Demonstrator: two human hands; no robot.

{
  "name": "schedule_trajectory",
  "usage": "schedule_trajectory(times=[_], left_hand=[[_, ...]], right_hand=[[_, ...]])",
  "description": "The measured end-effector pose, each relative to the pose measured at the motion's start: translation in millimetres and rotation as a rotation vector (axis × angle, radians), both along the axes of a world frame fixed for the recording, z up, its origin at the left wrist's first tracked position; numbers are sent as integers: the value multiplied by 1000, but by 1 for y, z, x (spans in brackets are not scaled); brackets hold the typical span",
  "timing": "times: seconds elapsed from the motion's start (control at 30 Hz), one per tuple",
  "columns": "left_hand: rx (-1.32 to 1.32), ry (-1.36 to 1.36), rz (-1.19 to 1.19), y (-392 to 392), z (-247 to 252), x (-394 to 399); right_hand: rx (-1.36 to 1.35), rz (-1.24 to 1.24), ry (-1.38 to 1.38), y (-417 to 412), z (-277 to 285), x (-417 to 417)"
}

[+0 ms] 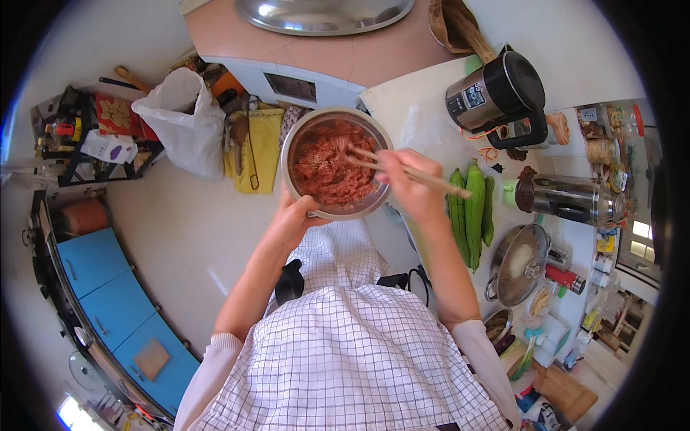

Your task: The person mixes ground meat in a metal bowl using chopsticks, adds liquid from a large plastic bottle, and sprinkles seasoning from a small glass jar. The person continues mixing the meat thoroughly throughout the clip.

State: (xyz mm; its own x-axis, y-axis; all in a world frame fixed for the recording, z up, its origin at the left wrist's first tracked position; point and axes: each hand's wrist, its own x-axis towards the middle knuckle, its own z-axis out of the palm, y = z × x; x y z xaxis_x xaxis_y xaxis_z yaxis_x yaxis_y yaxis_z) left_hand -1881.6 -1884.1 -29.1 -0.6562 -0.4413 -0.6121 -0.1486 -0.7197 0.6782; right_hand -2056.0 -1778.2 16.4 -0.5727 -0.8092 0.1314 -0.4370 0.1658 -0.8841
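My left hand (294,218) grips the lower left rim of a round metal bowl (287,145), its thumb over the edge. Red minced meat (329,178) covers the bottom of the bowl. In my right hand (412,180), above the bowl's right rim, is a pair of wooden chopsticks (439,184); their far ends reach into the meat and look blurred. Long green ridged gourds (474,210) lie on the counter just right of that hand.
On the right counter (431,81) stand a black and steel jug appliance (496,99), a steel flask (571,200) and a lidded pan (520,265). A large metal lid (323,16) lies at the top. A white plastic bag (186,126) and blue cabinets (116,301) are on the left.
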Motion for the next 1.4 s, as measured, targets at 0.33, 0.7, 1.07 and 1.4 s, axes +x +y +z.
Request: schedule_trajectory(times=[0.33, 0.7, 1.07, 1.4], left_hand=[[54, -5, 119, -12, -20, 18], [149, -4, 146, -22, -39, 42], [36, -128, 261, -13, -25, 25], [120, -43, 200, -13, -26, 21]], right_hand=[[-9, 171, -34, -29, -26, 17], [107, 182, -221, -30, -31, 28], [-21, 37, -208, -29, -50, 12], [-78, 206, -206, -25, -44, 18]])
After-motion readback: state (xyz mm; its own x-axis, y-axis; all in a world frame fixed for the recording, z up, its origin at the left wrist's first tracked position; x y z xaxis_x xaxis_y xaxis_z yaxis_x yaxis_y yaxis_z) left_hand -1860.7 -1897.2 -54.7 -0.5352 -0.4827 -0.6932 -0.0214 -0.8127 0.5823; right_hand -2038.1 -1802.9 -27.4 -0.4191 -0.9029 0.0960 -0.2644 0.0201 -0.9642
